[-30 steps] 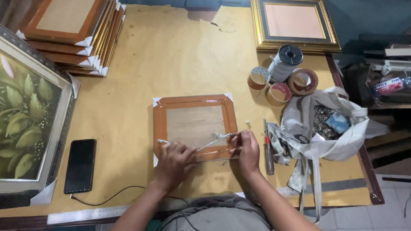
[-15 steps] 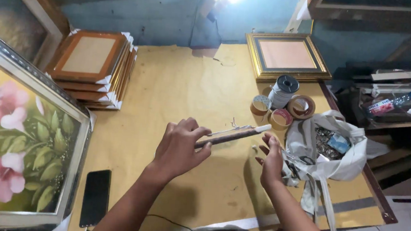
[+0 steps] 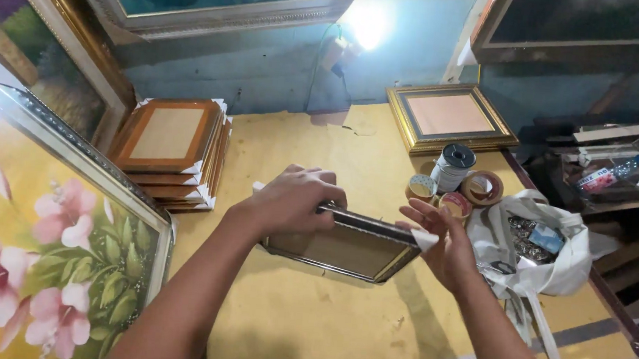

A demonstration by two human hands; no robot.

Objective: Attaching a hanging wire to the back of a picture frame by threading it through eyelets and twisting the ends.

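Both hands now lift the small dark-edged wooden picture frame off the yellow tabletop, left hand clamped on top, right hand open at its paper-wrapped corner.

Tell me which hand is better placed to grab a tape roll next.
Probably the right hand: it sits at the frame's right corner, close beside the tape rolls. The left hand grips the frame's top edge, farther from them.
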